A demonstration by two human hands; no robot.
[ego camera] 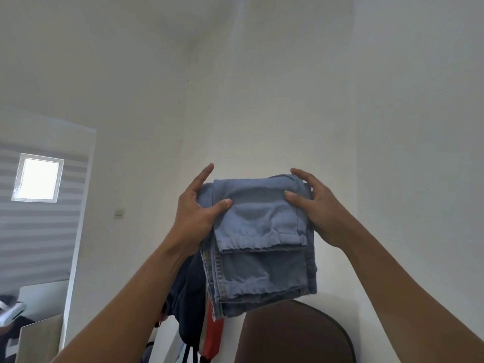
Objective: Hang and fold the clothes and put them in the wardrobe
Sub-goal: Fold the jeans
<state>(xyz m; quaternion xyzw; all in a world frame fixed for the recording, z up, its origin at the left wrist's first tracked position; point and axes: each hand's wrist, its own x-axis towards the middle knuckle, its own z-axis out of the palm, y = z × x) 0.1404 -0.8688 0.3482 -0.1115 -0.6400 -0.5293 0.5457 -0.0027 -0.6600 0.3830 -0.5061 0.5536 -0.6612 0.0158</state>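
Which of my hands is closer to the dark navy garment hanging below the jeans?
Left. The left hand grips the folded jeans at their left edge, just above the navy garment; the right hand holds the opposite edge, across the jeans.

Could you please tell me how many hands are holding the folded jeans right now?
2. The left hand grips the left edge of the folded jeans, thumb on the front; the right hand grips the right edge the same way.
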